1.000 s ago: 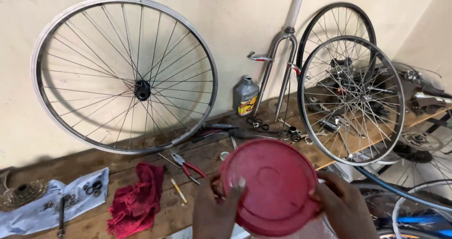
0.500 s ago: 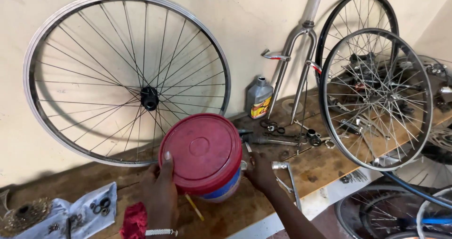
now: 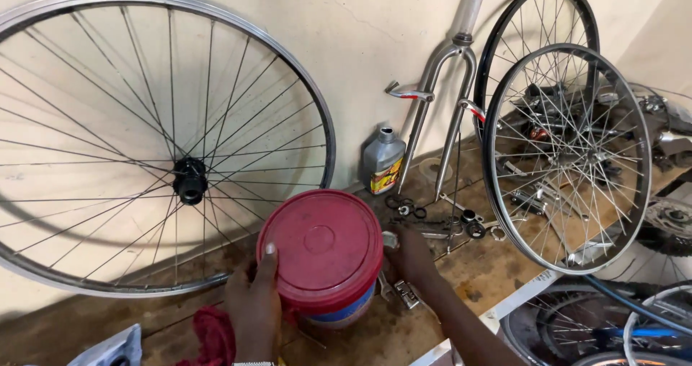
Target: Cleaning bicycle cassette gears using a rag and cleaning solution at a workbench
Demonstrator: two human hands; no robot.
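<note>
Bucket with its red lid sits on the wooden bench, low in my view, in front of the big spoked wheel leaning on the wall at far left. A red rag lies beside my left hand, which presses flat against the bucket's left side, thumb on the lid's rim. My right hand cups the opposite side; its fingers are hidden, so I cannot tell how they close. Behind stands a grey oil bottle, then a silver fork, then a smaller wheel at right.
</note>
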